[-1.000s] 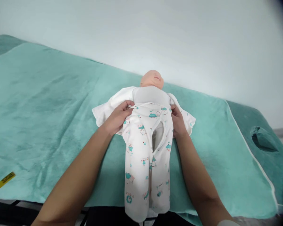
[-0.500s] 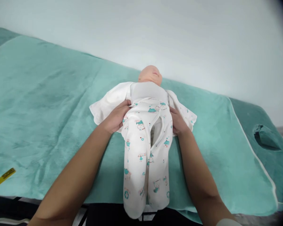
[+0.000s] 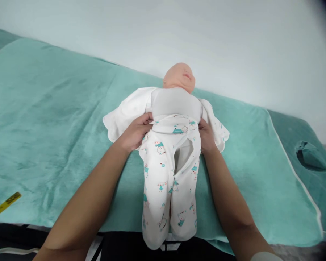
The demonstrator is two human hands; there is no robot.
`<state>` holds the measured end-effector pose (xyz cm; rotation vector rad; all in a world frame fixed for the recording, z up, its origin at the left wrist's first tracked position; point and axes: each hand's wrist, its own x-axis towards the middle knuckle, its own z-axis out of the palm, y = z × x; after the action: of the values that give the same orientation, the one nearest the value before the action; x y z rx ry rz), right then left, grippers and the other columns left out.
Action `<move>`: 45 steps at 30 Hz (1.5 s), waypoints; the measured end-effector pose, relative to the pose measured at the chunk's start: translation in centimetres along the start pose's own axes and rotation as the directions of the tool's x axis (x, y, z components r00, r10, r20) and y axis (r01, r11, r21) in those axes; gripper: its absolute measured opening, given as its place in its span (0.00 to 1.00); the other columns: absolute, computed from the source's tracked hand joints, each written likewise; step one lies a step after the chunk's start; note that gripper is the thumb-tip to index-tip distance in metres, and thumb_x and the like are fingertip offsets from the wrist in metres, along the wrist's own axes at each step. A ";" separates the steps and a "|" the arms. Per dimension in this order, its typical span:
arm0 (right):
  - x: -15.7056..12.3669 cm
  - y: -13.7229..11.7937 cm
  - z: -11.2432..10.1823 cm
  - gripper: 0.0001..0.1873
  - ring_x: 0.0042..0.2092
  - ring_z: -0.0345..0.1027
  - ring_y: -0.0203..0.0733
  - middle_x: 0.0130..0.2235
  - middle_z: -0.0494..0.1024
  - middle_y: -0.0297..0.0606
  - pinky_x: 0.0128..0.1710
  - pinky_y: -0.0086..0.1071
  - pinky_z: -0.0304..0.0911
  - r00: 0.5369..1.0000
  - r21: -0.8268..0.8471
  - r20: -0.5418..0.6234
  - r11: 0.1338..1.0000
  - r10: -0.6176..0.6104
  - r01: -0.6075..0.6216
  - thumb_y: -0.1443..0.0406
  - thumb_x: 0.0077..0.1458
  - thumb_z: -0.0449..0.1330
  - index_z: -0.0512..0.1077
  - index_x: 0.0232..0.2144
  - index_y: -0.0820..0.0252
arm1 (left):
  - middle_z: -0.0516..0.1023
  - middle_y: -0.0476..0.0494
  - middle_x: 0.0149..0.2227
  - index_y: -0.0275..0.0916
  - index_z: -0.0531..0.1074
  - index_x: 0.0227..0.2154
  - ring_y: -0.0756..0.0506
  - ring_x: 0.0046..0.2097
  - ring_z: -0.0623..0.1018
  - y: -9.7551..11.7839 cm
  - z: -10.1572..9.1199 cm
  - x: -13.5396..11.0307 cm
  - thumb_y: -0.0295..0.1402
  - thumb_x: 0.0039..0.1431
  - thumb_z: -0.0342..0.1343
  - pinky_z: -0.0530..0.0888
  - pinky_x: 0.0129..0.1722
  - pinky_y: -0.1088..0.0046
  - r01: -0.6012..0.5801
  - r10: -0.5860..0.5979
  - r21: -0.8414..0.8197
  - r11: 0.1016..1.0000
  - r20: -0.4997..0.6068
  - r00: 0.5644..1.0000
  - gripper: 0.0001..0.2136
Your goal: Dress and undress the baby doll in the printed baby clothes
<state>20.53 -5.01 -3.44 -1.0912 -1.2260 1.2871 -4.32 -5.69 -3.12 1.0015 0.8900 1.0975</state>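
A baby doll (image 3: 176, 103) lies on its back, head toward the wall, its grey-white torso bare of print. White footed baby pants (image 3: 163, 156) with teal and red cartoon prints cover its legs, with an open slit at the crotch. My left hand (image 3: 138, 132) is closed on the pants' waistband at the doll's left-hand side in view. At the opposite side my right hand (image 3: 205, 136) grips the waistband, its fingertips partly hidden behind the cloth. A white baby jacket (image 3: 127, 112) lies spread open under the doll, its sleeves out to both sides.
A teal towel-like sheet (image 3: 57, 127) covers the padded table, which has a face hole (image 3: 311, 156) at the right. A yellow strip (image 3: 5, 206) with dark print sits at the left front edge. A pale wall (image 3: 163, 32) rises behind.
The doll's head and upper body have risen slightly in view, toward the wall and right. The pants' waist has shifted and the crotch slit gapes wider. Both hands keep hold.
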 end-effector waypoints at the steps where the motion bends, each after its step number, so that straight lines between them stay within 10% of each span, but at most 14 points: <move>1: 0.0 0.0 0.0 0.17 0.47 0.76 0.50 0.41 0.83 0.36 0.47 0.45 0.72 1.000 -0.027 -0.024 1.000 -0.011 0.010 0.54 0.49 0.68 0.77 0.41 0.52 | 0.77 0.51 0.29 0.39 0.74 0.37 0.50 0.28 0.72 0.0 -0.1 0.0 0.30 0.49 0.64 0.69 0.28 0.75 -0.015 0.015 0.025 1.000 0.010 1.000 0.11; 10: 0.3 2.0 -1.7 0.12 0.40 0.70 0.45 0.39 0.79 0.35 0.44 0.42 0.68 0.980 -0.400 -0.094 0.908 -0.176 0.125 0.57 0.55 0.62 0.76 0.41 0.52 | 0.73 0.51 0.32 0.41 0.74 0.37 0.50 0.34 0.71 -0.2 -0.7 -0.4 0.32 0.55 0.62 0.69 0.35 0.74 -0.239 0.367 0.515 0.823 -0.161 0.916 0.07; 20: -0.4 0.8 -1.1 0.06 0.44 0.67 0.47 0.39 0.74 0.37 0.49 0.42 0.64 0.906 -0.435 -0.075 0.831 -0.416 0.346 0.58 0.58 0.60 0.74 0.37 0.51 | 0.76 0.42 0.51 0.41 0.73 0.40 0.43 0.52 0.74 0.3 -0.8 0.1 0.39 0.65 0.55 0.71 0.53 0.67 -0.378 0.515 0.696 0.610 0.014 0.857 0.08; 29: 0.2 0.0 -2.1 0.13 0.34 0.60 0.40 0.31 0.69 0.31 0.36 0.34 0.60 0.991 -0.353 0.036 0.926 -0.130 0.135 0.53 0.56 0.62 0.70 0.32 0.54 | 0.75 0.45 0.32 0.42 0.69 0.35 0.41 0.37 0.74 0.9 0.4 4.4 0.39 0.69 0.47 0.67 0.41 0.65 -0.101 0.438 0.823 0.559 -0.190 0.879 0.10; 32: 0.2 -0.7 -2.0 0.13 0.36 0.60 0.39 0.32 0.68 0.31 0.39 0.34 0.60 0.971 -0.398 0.083 0.886 -0.222 0.237 0.54 0.55 0.64 0.69 0.29 0.54 | 0.75 0.43 0.32 0.42 0.69 0.34 0.40 0.37 0.74 1.1 1.0 4.2 0.39 0.67 0.49 0.67 0.42 0.63 -0.045 0.395 0.824 0.564 -0.222 0.891 0.09; 36: 1.3 -1.3 -1.1 0.13 0.39 0.64 0.41 0.35 0.71 0.33 0.42 0.35 0.61 0.921 -0.440 -0.071 0.841 -0.384 0.316 0.53 0.54 0.64 0.69 0.29 0.55 | 0.76 0.41 0.39 0.42 0.70 0.37 0.39 0.43 0.74 0.5 0.9 2.9 0.38 0.69 0.47 0.68 0.45 0.62 -0.152 0.445 0.813 0.563 -0.143 0.884 0.09; 41: 4.3 -1.3 -0.1 0.19 0.28 0.57 0.37 0.24 0.65 0.27 0.30 0.32 0.57 0.934 -0.360 -0.330 0.933 -0.139 0.011 0.47 0.52 0.61 0.66 0.28 0.54 | 0.77 0.40 0.44 0.43 0.70 0.38 0.39 0.47 0.74 0.0 0.9 2.6 0.37 0.69 0.47 0.69 0.48 0.61 -0.201 0.509 0.847 0.492 -0.093 0.856 0.09; 45: 4.7 -0.8 0.9 0.17 0.31 0.62 0.40 0.26 0.69 0.29 0.35 0.34 0.59 0.888 -0.507 -0.421 0.860 -0.186 -0.060 0.49 0.53 0.60 0.66 0.27 0.55 | 0.79 0.37 0.42 0.42 0.72 0.39 0.35 0.51 0.73 0.2 1.3 2.6 0.38 0.70 0.45 0.68 0.52 0.55 -0.147 0.550 0.901 0.409 -0.114 0.828 0.12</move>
<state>19.35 -0.44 -2.43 -1.6103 -1.2442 0.5891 -2.59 -3.44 -2.76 1.9493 1.7377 1.2372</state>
